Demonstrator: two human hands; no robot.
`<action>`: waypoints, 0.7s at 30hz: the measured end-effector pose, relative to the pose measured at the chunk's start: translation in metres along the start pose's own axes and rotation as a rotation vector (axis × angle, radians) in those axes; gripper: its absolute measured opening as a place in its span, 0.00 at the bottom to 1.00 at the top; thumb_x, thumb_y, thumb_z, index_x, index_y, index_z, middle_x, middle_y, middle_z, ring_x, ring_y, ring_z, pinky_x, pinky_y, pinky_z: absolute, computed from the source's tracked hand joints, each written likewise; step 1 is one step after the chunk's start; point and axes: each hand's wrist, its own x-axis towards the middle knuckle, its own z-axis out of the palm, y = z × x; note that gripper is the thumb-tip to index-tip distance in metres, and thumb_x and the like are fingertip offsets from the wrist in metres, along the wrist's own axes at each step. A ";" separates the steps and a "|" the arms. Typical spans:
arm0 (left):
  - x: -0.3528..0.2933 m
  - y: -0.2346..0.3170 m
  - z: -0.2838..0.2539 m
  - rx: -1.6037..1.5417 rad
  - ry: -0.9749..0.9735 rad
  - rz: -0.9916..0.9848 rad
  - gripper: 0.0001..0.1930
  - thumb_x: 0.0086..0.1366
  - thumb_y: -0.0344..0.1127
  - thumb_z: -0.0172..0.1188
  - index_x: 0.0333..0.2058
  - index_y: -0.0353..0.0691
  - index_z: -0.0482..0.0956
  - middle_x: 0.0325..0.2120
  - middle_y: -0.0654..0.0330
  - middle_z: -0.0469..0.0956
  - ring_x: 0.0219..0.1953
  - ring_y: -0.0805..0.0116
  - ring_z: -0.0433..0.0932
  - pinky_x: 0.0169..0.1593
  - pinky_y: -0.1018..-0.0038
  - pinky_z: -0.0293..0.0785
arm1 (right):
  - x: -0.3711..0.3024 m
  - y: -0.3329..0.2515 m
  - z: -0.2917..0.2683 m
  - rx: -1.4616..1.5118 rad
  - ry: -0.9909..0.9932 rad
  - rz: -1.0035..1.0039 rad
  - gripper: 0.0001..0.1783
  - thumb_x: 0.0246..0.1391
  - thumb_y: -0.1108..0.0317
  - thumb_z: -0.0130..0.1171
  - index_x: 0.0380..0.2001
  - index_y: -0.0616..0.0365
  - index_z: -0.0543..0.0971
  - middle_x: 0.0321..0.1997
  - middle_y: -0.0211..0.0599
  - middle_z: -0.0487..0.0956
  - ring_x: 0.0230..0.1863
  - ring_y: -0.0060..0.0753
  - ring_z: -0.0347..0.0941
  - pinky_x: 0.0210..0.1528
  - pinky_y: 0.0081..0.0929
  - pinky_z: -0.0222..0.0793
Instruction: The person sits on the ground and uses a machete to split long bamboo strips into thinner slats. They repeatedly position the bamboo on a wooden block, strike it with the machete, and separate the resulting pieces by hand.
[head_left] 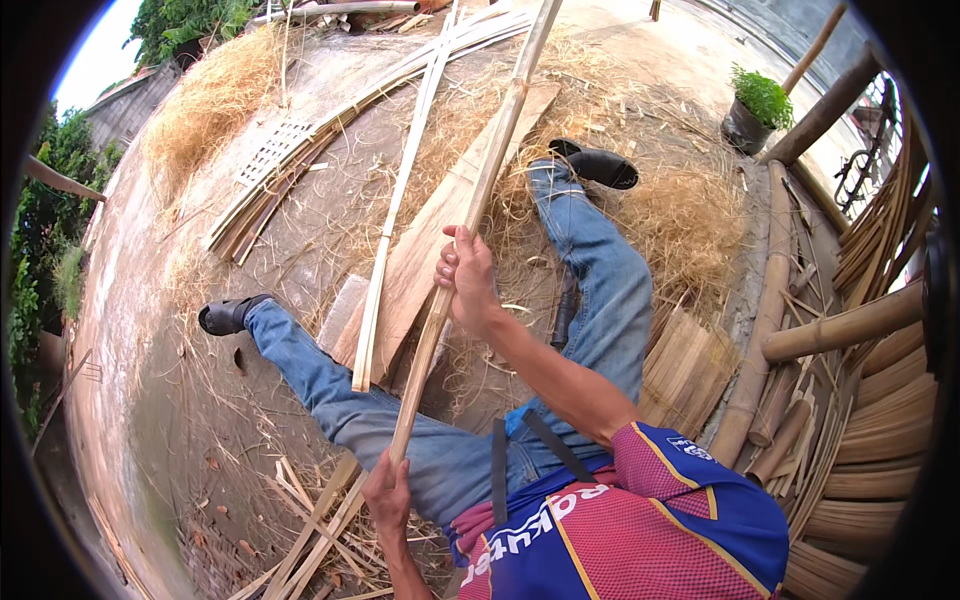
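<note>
A long split bamboo strip [425,350] runs slantwise across my lap, from the top of the view down toward the lower left. My right hand [466,270] is closed around it at mid-length, in front of my knees. Lower down, over my left thigh, my left hand [388,490] grips the same strip. Beside it on the left, a thin bundle of pale strips [385,250] rests with its near end by my left thigh. Beneath both lies a broad wooden plank [430,255], slanting away between my legs.
Curly bamboo shavings [690,230] cover the ground near my right leg, with another heap [215,105] at far left. More strips [290,180] lie ahead on the left. Bamboo poles [845,325] and stacked slats [880,440] stand at right. A potted plant [755,105] stands far right.
</note>
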 end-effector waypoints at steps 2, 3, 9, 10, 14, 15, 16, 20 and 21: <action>0.009 0.011 0.008 0.009 0.006 0.060 0.19 0.64 0.29 0.66 0.53 0.30 0.78 0.34 0.43 0.82 0.34 0.56 0.83 0.40 0.66 0.76 | 0.016 0.000 -0.013 0.009 0.020 -0.002 0.18 0.73 0.52 0.44 0.48 0.57 0.68 0.24 0.20 0.60 0.19 0.12 0.54 0.19 0.13 0.53; 0.012 0.015 0.011 0.012 0.016 0.074 0.19 0.64 0.29 0.66 0.53 0.31 0.79 0.33 0.43 0.82 0.33 0.56 0.83 0.39 0.66 0.76 | 0.020 -0.004 -0.016 0.000 0.001 -0.014 0.18 0.74 0.53 0.42 0.49 0.59 0.67 0.23 0.19 0.58 0.20 0.12 0.52 0.19 0.13 0.53; 0.031 0.052 0.010 0.163 0.012 0.084 0.19 0.64 0.32 0.66 0.52 0.32 0.79 0.29 0.45 0.82 0.29 0.55 0.82 0.34 0.62 0.75 | 0.056 -0.005 -0.030 0.097 0.025 0.060 0.18 0.75 0.55 0.40 0.50 0.60 0.66 0.23 0.21 0.58 0.20 0.13 0.51 0.19 0.14 0.51; 0.034 0.057 0.007 0.207 0.021 0.105 0.19 0.64 0.32 0.66 0.52 0.32 0.79 0.28 0.45 0.82 0.28 0.54 0.81 0.32 0.62 0.74 | 0.063 -0.001 -0.035 0.120 0.036 0.087 0.18 0.75 0.55 0.40 0.49 0.61 0.66 0.23 0.22 0.58 0.20 0.14 0.50 0.19 0.14 0.51; 0.039 0.061 0.002 0.262 0.013 0.110 0.19 0.65 0.35 0.66 0.52 0.32 0.79 0.28 0.45 0.81 0.26 0.51 0.80 0.31 0.61 0.73 | 0.090 0.035 -0.060 0.161 0.091 0.224 0.18 0.75 0.54 0.39 0.48 0.60 0.66 0.23 0.23 0.59 0.19 0.15 0.50 0.18 0.16 0.50; 0.037 0.060 0.003 0.278 0.004 0.093 0.19 0.65 0.35 0.66 0.52 0.32 0.79 0.28 0.45 0.81 0.26 0.50 0.80 0.31 0.61 0.73 | 0.091 0.043 -0.064 0.152 0.099 0.255 0.19 0.75 0.54 0.39 0.47 0.60 0.67 0.23 0.22 0.59 0.18 0.15 0.50 0.18 0.17 0.50; 0.034 0.058 0.004 0.292 -0.007 0.077 0.19 0.65 0.35 0.66 0.51 0.32 0.80 0.28 0.44 0.81 0.26 0.50 0.80 0.31 0.61 0.73 | 0.093 0.051 -0.069 0.143 0.108 0.284 0.19 0.74 0.53 0.39 0.46 0.60 0.68 0.22 0.22 0.59 0.18 0.15 0.50 0.17 0.17 0.50; 0.023 0.041 0.006 0.232 -0.004 0.048 0.18 0.65 0.35 0.65 0.50 0.31 0.80 0.29 0.43 0.82 0.27 0.48 0.81 0.32 0.60 0.73 | 0.079 0.068 -0.073 0.121 0.099 0.266 0.21 0.73 0.51 0.41 0.45 0.60 0.68 0.21 0.22 0.58 0.17 0.15 0.50 0.17 0.17 0.49; 0.021 0.041 0.006 0.225 -0.005 0.033 0.18 0.65 0.34 0.65 0.50 0.31 0.80 0.29 0.42 0.82 0.28 0.47 0.81 0.32 0.60 0.73 | 0.076 0.068 -0.073 0.130 0.104 0.299 0.21 0.73 0.49 0.43 0.45 0.60 0.68 0.21 0.22 0.58 0.18 0.15 0.50 0.17 0.17 0.48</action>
